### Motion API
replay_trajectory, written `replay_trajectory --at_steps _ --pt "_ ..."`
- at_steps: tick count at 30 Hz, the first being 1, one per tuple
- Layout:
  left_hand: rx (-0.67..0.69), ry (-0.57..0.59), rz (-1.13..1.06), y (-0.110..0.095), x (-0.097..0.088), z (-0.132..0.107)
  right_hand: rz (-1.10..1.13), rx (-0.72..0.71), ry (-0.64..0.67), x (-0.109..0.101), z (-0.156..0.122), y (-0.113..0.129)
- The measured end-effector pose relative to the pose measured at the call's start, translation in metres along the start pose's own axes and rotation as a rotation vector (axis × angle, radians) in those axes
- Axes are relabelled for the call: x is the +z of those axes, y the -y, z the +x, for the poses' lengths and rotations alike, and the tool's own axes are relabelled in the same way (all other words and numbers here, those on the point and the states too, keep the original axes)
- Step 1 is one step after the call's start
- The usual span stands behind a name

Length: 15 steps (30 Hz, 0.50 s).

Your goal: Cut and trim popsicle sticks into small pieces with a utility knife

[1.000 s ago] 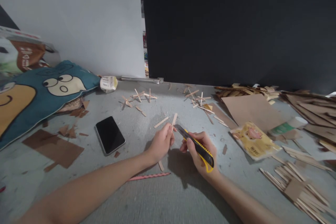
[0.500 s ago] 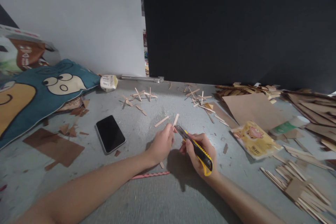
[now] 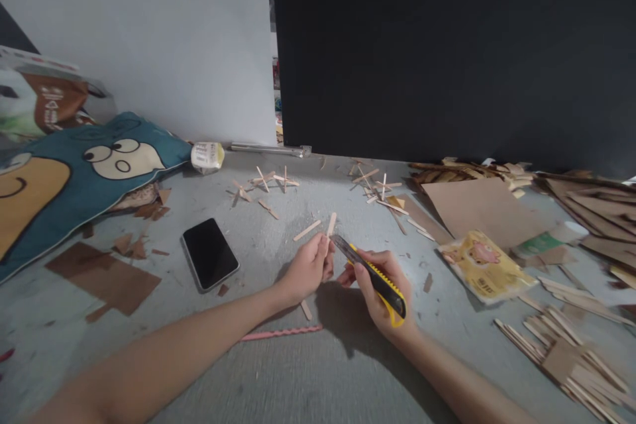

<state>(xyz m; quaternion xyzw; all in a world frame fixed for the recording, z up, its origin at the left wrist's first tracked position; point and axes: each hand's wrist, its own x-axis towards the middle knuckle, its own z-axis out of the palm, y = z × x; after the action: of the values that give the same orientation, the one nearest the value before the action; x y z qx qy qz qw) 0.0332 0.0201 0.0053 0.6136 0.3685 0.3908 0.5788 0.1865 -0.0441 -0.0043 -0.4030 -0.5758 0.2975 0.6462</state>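
Observation:
Pinched in the fingers of my left hand (image 3: 309, 269) is a thin wooden craft stick (image 3: 332, 223), its far end sticking up past the fingertips. My right hand (image 3: 383, 291) is wrapped round a yellow and black utility knife (image 3: 380, 285). The knife's tip lies against or very close to the stick by my left fingertips; actual contact cannot be made out. Just beyond my left hand a loose craft stick (image 3: 307, 230) lies on the grey table. Another stick (image 3: 305, 309) lies under my left wrist, near a wavy pink strip (image 3: 282, 333).
A phone (image 3: 211, 254) lies to the left, by brown cardboard (image 3: 103, 277) and a blue cushion (image 3: 109, 165). Crossed stick pieces (image 3: 285, 179) stand farther back. On the right are a yellow packet (image 3: 484, 266), a stick bundle (image 3: 561, 351) and cardboard sheets (image 3: 477, 209).
Both hands have shifted only slightly; the knife has moved a little right and down. More of the stick under my left wrist shows. The view has drifted slightly.

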Motion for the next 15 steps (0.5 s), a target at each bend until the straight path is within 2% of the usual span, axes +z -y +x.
replay_trajectory --at_steps 5,7,9,11,13,15 --pt "-0.032 0.044 -0.103 0.002 0.001 0.000 -0.065 -0.111 0.031 0.001 -0.003 -0.004" --pt "-0.045 0.034 -0.119 0.004 0.002 0.001 -0.101 -0.176 -0.006 0.000 -0.003 -0.002" --pt "-0.072 -0.002 -0.174 0.007 0.000 0.004 -0.191 -0.335 -0.020 -0.003 -0.002 0.000" --pt "-0.100 -0.036 -0.287 0.007 -0.002 0.008 -0.299 -0.510 0.027 -0.006 -0.002 0.004" --pt "-0.133 0.009 -0.406 0.005 -0.006 0.012 -0.377 -0.584 0.104 -0.009 0.000 0.005" --pt "-0.155 0.109 -0.463 0.003 -0.011 0.015 -0.385 -0.538 0.100 -0.011 0.002 0.004"
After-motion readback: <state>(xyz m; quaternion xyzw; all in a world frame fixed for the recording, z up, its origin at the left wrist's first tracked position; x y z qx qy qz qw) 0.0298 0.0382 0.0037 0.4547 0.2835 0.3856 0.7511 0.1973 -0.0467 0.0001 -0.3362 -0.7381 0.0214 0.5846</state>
